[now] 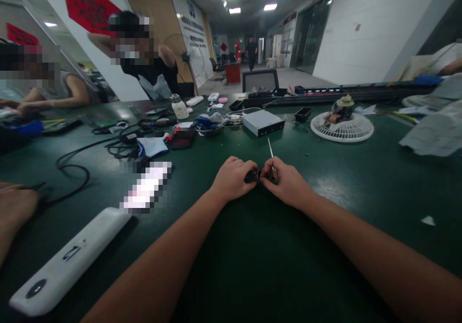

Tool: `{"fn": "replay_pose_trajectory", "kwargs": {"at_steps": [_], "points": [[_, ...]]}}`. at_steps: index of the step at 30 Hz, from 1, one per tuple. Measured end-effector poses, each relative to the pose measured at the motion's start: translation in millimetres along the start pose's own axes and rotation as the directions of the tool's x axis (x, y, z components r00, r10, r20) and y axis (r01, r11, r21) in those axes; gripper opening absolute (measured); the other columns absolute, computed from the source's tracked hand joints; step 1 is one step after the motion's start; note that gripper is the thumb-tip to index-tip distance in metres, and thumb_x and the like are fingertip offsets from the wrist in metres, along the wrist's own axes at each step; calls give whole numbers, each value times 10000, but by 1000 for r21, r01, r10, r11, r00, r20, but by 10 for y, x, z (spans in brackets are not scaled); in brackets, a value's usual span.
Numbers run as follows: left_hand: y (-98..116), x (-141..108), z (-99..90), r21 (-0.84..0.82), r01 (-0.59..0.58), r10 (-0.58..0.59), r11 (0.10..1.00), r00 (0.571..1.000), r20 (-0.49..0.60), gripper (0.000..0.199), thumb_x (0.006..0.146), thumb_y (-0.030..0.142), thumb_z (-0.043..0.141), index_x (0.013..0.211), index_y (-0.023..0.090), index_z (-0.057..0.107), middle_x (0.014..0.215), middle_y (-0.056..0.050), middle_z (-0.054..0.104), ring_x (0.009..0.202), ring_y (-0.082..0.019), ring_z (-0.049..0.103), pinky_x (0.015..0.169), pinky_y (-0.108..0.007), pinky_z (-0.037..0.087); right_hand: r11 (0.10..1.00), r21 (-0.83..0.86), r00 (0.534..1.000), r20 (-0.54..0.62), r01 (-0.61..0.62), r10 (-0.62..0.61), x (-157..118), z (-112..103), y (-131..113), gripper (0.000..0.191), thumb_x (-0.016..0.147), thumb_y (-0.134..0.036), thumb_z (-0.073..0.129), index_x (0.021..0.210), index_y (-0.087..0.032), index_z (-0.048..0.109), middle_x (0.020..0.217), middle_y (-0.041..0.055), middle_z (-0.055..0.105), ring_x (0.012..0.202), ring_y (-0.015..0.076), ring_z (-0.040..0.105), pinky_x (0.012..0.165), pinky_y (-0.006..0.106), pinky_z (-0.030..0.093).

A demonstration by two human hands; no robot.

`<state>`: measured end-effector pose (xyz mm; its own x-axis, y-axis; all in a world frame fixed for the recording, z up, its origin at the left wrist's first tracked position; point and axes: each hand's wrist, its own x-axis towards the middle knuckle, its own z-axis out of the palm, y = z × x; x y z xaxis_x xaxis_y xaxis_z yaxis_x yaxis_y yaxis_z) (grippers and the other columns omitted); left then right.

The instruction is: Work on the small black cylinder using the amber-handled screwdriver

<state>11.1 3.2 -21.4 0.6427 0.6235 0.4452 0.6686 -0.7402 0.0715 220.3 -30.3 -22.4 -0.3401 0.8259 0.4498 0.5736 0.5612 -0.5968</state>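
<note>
My left hand (234, 178) is closed around a small black cylindrical part (253, 175), held low over the green table. Close beside it, my right hand (285, 181) grips a screwdriver (270, 148), whose thin metal shaft points up and away from me. The fingertips of this hand also meet the right end of the black part. Both hands hide much of the part, and most of the screwdriver's handle is covered.
Ahead lie a grey metal box (263, 122) and a white fan grille (342, 126) with a motor on it. To the left are a long white device (72, 260), a lit phone (147, 188) and black cables (75, 166). Another person's hand (16, 207) rests at the left edge.
</note>
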Motion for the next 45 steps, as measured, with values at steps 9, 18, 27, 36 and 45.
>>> {"fn": "replay_pose_trajectory", "kwargs": {"at_steps": [9,18,27,36,45], "points": [[6,1,-17,-36,1,0,999,1000,18,238,827,342,677,1016,216,605,911,-32,706,862,-223,654,892,-397,446,994,-91,997,-44,56,-60,-15,-15,-40,218,838,-146,708,881,-242,518,910,12,692,849,201,658,785,335,492],[19,6,-10,-46,6,-6,999,1000,15,237,818,304,653,1036,219,616,913,-34,714,856,-224,658,888,-404,459,975,-214,994,-72,62,-79,-9,-18,-120,169,830,-173,658,818,-244,505,839,28,679,785,211,649,736,340,483],[22,5,-8,-37,58,-59,998,998,-27,256,799,307,679,1031,221,611,925,-34,720,853,-228,654,842,-395,463,986,-160,978,-191,49,-79,-25,-33,-117,211,855,-184,633,807,-251,439,851,38,698,790,212,660,728,348,496],[49,5,-24,-73,68,-74,995,994,-77,249,809,324,685,1020,220,603,929,-26,727,847,-227,659,840,-395,457,982,-136,966,-205,132,-158,-36,-39,-153,242,850,-161,621,788,-260,409,871,49,708,818,221,679,750,362,514],[25,6,-19,-97,94,-105,991,988,-111,262,789,296,702,1011,220,586,914,-17,726,848,-223,670,843,-397,455,983,19,968,-179,184,-178,-46,-26,-159,259,847,-148,617,797,-267,392,941,56,709,933,228,709,802,366,549]]}}
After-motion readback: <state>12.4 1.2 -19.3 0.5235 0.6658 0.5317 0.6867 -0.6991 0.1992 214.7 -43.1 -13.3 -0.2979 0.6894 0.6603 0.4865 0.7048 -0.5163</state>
